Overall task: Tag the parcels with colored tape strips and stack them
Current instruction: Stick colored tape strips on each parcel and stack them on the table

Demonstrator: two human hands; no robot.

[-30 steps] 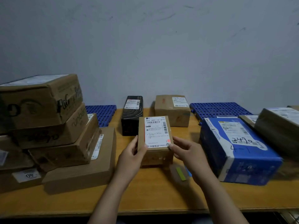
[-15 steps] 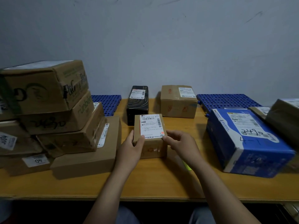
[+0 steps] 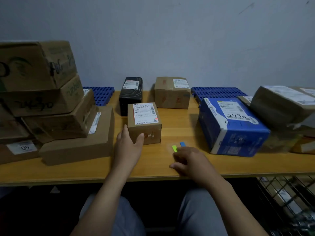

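A small brown parcel [image 3: 144, 120] with a white shipping label on top stands on the wooden table [image 3: 85, 171], just left of centre. My left hand [image 3: 127, 145] grips its near left corner, thumb on the front face and fingers along the left side. A green tape strip [image 3: 174, 148] and a blue tape strip [image 3: 182, 144] lie flat on the table to the parcel's right. My right hand [image 3: 189, 160] rests on the table just in front of them, its fingertips at their near ends and holding nothing that I can see. The hand is blurred.
A stack of brown cartons [image 3: 51, 99] fills the left side. A black box [image 3: 130, 94] and a brown box [image 3: 172, 94] stand at the back by the wall. A blue box [image 3: 233, 126] and wrapped parcels [image 3: 281, 106] crowd the right. A wire rack [image 3: 286, 201] sits under the table's right end.
My right hand has let go of the small parcel and dropped to the table by the tape strips. The left hand still grips the parcel, which now sits flat.
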